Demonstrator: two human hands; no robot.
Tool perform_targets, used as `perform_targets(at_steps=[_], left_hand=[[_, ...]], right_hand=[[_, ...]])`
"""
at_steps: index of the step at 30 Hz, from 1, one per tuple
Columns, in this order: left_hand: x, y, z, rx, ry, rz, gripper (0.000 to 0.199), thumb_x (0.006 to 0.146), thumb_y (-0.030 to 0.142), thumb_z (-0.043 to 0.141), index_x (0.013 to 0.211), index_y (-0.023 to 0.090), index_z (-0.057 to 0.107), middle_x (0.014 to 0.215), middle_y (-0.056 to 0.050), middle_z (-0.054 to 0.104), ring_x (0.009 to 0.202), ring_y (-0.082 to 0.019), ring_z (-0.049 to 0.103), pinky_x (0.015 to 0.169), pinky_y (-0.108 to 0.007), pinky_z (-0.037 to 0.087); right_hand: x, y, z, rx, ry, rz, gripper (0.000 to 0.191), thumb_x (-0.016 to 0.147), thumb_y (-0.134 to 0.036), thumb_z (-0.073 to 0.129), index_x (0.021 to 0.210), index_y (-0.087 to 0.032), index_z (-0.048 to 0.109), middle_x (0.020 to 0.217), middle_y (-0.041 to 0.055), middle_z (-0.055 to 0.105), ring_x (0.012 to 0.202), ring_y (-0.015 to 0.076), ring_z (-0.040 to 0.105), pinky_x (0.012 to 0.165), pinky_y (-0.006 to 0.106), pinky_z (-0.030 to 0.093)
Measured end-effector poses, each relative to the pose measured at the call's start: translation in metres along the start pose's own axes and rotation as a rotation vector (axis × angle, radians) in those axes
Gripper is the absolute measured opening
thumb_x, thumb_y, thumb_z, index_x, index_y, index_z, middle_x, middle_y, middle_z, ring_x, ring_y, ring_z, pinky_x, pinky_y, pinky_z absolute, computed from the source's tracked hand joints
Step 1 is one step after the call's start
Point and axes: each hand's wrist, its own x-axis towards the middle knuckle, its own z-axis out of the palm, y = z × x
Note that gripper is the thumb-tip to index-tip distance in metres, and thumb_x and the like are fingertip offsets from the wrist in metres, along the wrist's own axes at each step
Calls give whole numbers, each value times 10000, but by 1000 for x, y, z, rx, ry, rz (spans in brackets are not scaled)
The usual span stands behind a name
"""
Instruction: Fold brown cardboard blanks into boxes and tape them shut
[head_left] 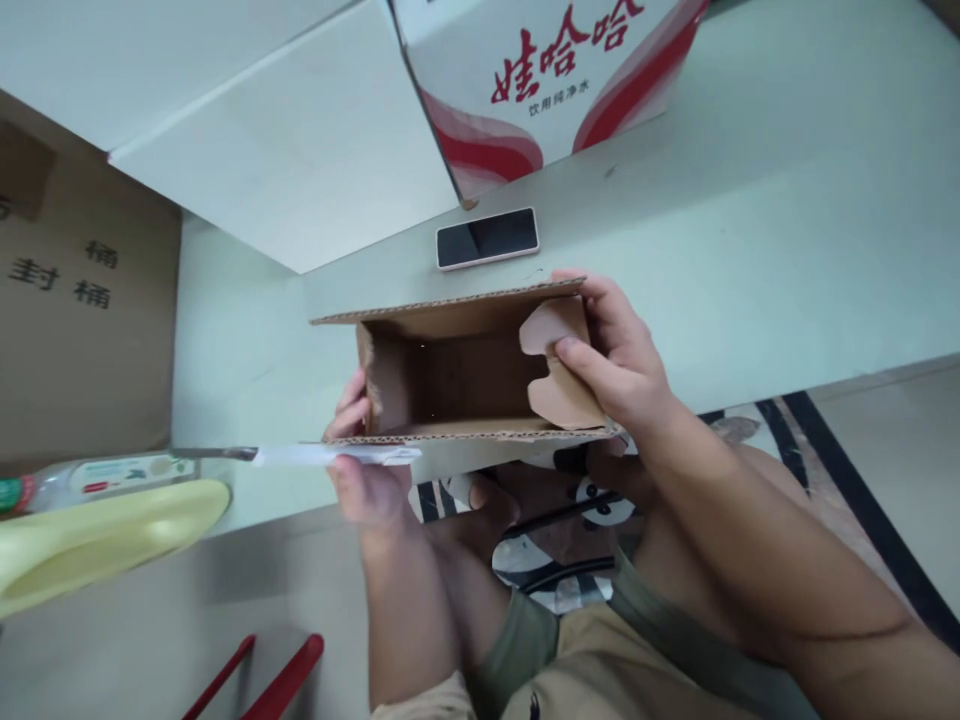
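An open brown cardboard box (pixel 457 375) is held between both hands, its opening facing up and its inside dark with nothing large in it. My right hand (pixel 626 360) grips the right end, the thumb pressing on a notched inner flap (pixel 559 365). At the left end my left hand (pixel 364 470) holds the box, with fingers on the outer side and the thumb at the near edge. A thin white-handled tool (pixel 330 455) with a narrow metal end lies between that thumb and the box wall.
A phone (pixel 487 238) lies on the pale table (pixel 787 220) beyond the box. White cartons (pixel 300 140), one with red print (pixel 555 90), stand behind. At the left are a large brown carton (pixel 82 330), a bottle (pixel 105 480) and a yellow object (pixel 112 540).
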Motion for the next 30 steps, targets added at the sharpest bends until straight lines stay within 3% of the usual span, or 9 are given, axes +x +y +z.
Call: perform_targets(at_steps=[3, 6, 11, 15, 18, 21, 23, 27, 30], left_hand=[[-4, -5, 2, 126, 82, 62, 434, 912, 554, 447, 781, 220, 691, 1029, -59, 729, 1046, -227, 664, 1083, -463, 482], [-2, -10, 10, 124, 151, 89, 394, 886, 538, 507, 729, 200, 633, 948, -55, 700, 980, -208, 652, 1057, -432, 489], [-1, -8, 23, 109, 185, -6, 378, 873, 550, 559, 970, 201, 667, 1049, -60, 681, 1088, -216, 645, 1083, -392, 480], [-5, -2, 21, 158, 130, -111, 521, 861, 592, 582, 1240, 234, 596, 1309, -95, 629, 1287, -250, 585, 1108, -371, 471], [-7, 0, 15, 223, 81, -138, 651, 864, 613, 587, 1412, 282, 474, 1547, -101, 467, 1475, -262, 427, 1171, -375, 424], [-6, 1, 8, 261, 25, -141, 614, 900, 551, 591, 1440, 286, 467, 1628, -83, 382, 1556, -239, 297, 1264, -373, 298], [-4, 1, 4, 248, -13, -154, 575, 912, 516, 595, 1421, 268, 497, 1614, -91, 410, 1544, -243, 328, 1277, -387, 277], [-2, -2, 0, 258, -30, -160, 549, 916, 511, 594, 1392, 244, 533, 1573, -109, 469, 1506, -257, 398, 1261, -415, 315], [-2, -4, -2, 338, -49, -122, 520, 917, 537, 580, 1342, 236, 582, 1562, -102, 484, 1508, -261, 393, 1267, -419, 301]], right_hand=[[-4, -8, -2, -1, -35, -16, 397, 917, -299, 587, 1311, -283, 541, 1358, 51, 609, 1255, 241, 583, 1127, 459, 467], [-7, -10, -2, 16, -37, -46, 348, 922, -247, 565, 1267, -290, 553, 1321, 56, 614, 1244, 229, 587, 1110, 451, 465], [-10, 3, -2, 25, 4, -82, 159, 932, -300, 498, 1036, -258, 610, 1256, 73, 616, 1291, 265, 554, 1076, 480, 457], [-10, 11, 3, 45, 47, -83, 338, 918, -546, 440, 936, -243, 588, 1201, 94, 599, 1291, 316, 535, 1057, 515, 453], [-10, 12, 6, 33, 48, -85, 462, 852, -702, 499, 930, -252, 565, 1169, 95, 579, 1277, 328, 530, 1060, 513, 446], [-10, 13, 6, 44, 23, -83, 628, 819, -843, 386, 973, -257, 553, 1195, 108, 552, 1275, 335, 524, 1057, 525, 446], [-10, 15, 5, 18, -16, -100, 691, 781, -890, 373, 1015, -263, 543, 1221, 115, 538, 1288, 343, 505, 1062, 531, 440], [-10, 15, 1, -63, -70, -158, 516, 796, -716, 579, 1065, -278, 535, 1233, 102, 534, 1321, 339, 470, 1080, 532, 419], [-10, 12, 1, -116, -82, -151, 338, 857, -573, 565, 1026, -280, 582, 1231, 97, 550, 1343, 346, 462, 1086, 557, 406]])
